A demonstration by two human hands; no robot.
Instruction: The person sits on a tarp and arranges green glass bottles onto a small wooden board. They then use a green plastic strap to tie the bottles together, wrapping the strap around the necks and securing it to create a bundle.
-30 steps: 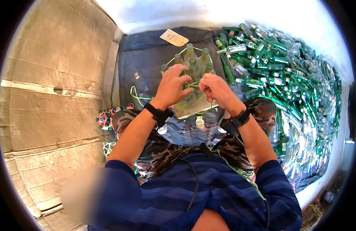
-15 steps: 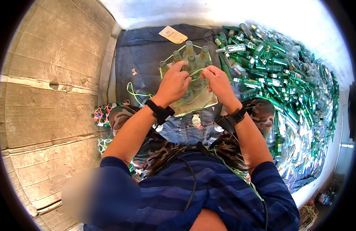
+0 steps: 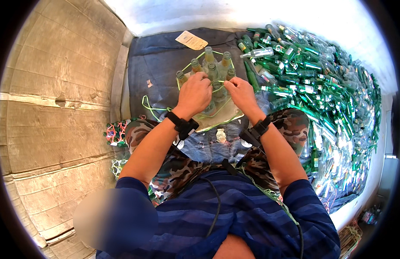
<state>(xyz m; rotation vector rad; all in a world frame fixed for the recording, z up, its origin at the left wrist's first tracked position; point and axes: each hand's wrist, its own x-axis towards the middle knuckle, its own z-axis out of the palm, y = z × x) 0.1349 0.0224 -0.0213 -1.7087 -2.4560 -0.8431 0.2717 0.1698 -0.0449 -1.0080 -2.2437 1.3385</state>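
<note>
Several clear glass bottles (image 3: 212, 69) stand upright in a tight cluster in front of me, with a light green cord (image 3: 200, 55) running around them. My left hand (image 3: 194, 96) is closed at the near left of the cluster, its fingertips pinched by the bottle necks, apparently on the cord. Opposite it, my right hand (image 3: 243, 98) pinches a short stretch of cord between thumb and finger. That stretch passes by the neck of the nearest bottle. A pale board (image 3: 230, 115) lies under the bottles. My hands partly hide the lower bottles.
Green and clear bottles (image 3: 305, 82) lie in a big heap to the right. Cardboard (image 3: 66, 125) lines the left side. A loose cord loop (image 3: 149, 105) and a paper card (image 3: 191, 40) lie on the dark cloth (image 3: 152, 56). Netted bottles (image 3: 116, 131) sit beside my left knee.
The cord loop between my hands has drawn in and lies straighter by the near bottle neck. My left fingers have curled closer together; my right hand has shifted slightly down.
</note>
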